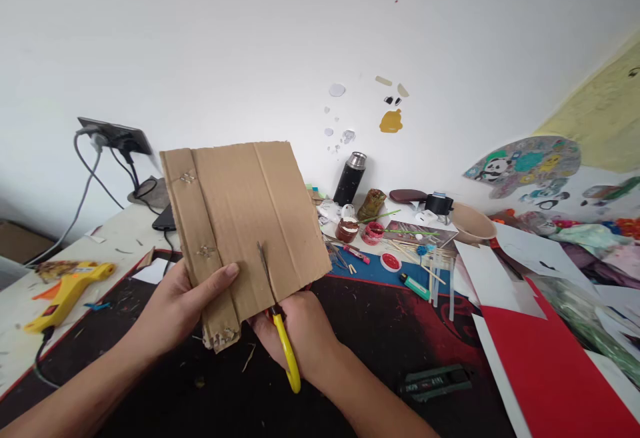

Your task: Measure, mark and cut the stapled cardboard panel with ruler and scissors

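A brown corrugated cardboard piece [240,211] is held up over the desk, with a stapled strip along its left side. My left hand [187,301] grips its lower left edge, thumb lying on the front. At the bottom edge, my right hand [305,331] is closed around yellow-handled scissors [286,351]. One blade lies across the cardboard's front face, pointing up; the other blade is hidden behind it. Part of the right hand's fingers is also out of sight behind the handle and cardboard.
A yellow hot glue gun [73,295] lies at left, its cord trailing down. A dark green utility knife [435,383] rests on the black mat at lower right. Behind stand a black thermos [350,179] and paint jars [373,233]. Red card [565,365] and papers cover the right.
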